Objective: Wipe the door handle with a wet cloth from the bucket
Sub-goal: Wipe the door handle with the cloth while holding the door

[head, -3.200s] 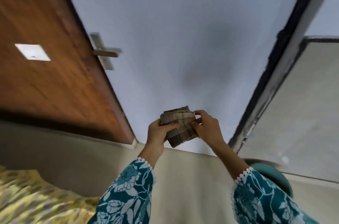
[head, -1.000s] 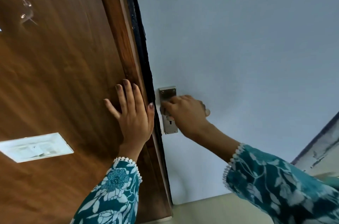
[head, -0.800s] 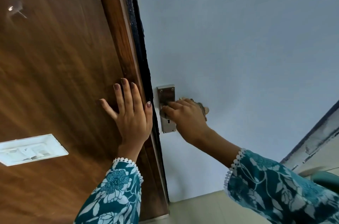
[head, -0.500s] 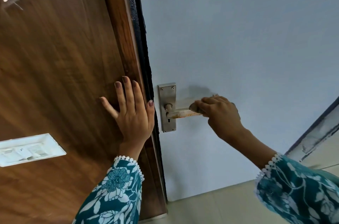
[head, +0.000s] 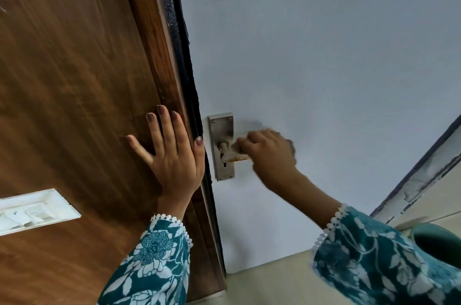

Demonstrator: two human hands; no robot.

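Note:
A metal door handle (head: 230,152) on a steel backplate (head: 221,130) is fixed to the pale blue-white door (head: 311,55). My right hand (head: 268,152) is wrapped around the lever near the backplate, pressing the cloth (head: 238,147) onto it; only a small edge of the cloth shows under my fingers. My left hand (head: 172,155) lies flat with spread fingers on the brown wooden panel (head: 74,80) beside the door edge, holding nothing.
A white switch plate (head: 32,211) sits on the wooden panel at lower left. The rim of a teal bucket (head: 436,242) shows at the lower right, behind my right sleeve. A dark door frame (head: 421,162) runs up the right side.
My right hand slid with the cloth from the lever's outer end back toward the backplate. Earlier both hands folded the cloth. The left hand stays flat on the wood.

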